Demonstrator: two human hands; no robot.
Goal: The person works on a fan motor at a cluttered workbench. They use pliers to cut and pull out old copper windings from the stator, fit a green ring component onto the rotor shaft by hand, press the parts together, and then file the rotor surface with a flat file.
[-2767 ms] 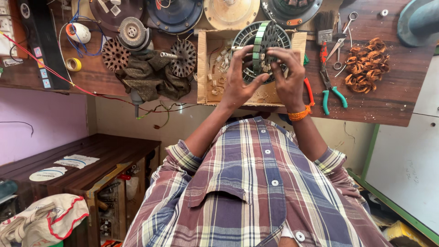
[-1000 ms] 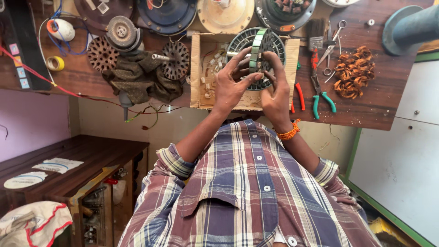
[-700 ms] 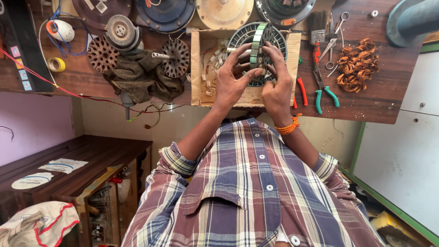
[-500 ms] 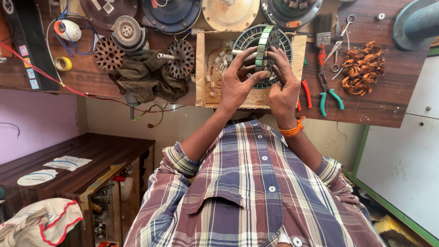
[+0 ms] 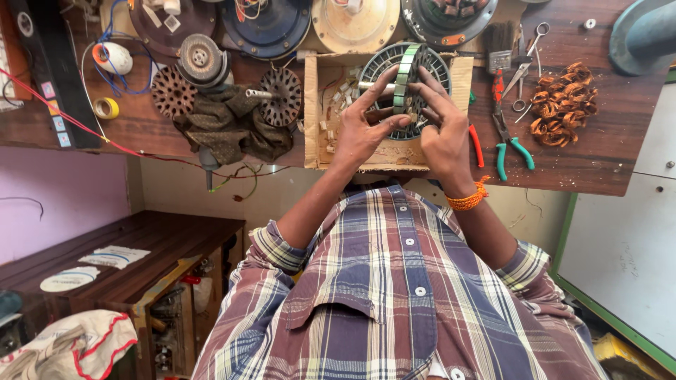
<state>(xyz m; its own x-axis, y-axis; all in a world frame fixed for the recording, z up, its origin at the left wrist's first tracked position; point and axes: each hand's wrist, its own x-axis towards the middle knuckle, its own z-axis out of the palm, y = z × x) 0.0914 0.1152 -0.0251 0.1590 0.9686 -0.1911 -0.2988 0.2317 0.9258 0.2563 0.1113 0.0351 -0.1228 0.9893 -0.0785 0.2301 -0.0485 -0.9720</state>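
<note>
— So, what have your fingers got?

— Both sets are pinched on the stator [image 5: 408,88], a round slotted ring. My left hand [image 5: 362,127] has its fingers [image 5: 377,81] spread up over the ring's left half, the thumb lying across its lower edge. My right hand [image 5: 443,134] grips from the other side, fingertips at the green strip [image 5: 401,81] that runs over the ring's middle.

— And where is the stator?

— Held on edge over the open box [image 5: 317,112], which sits on the bench [image 5: 598,162] and has small scraps inside.

— What lies around it?

— Just right of my right hand, red-handled pliers [image 5: 477,144] and green-handled pliers [image 5: 510,144], with scissors [image 5: 524,60] above them. Farther right, a heap of copper coils [image 5: 563,105]. Left of the box, a brown cloth [image 5: 232,130] with two toothed rotor discs, one at its left end [image 5: 169,91] and one nearer the box [image 5: 282,95]. Well off to the left, a roll of yellow tape [image 5: 107,108].
</note>
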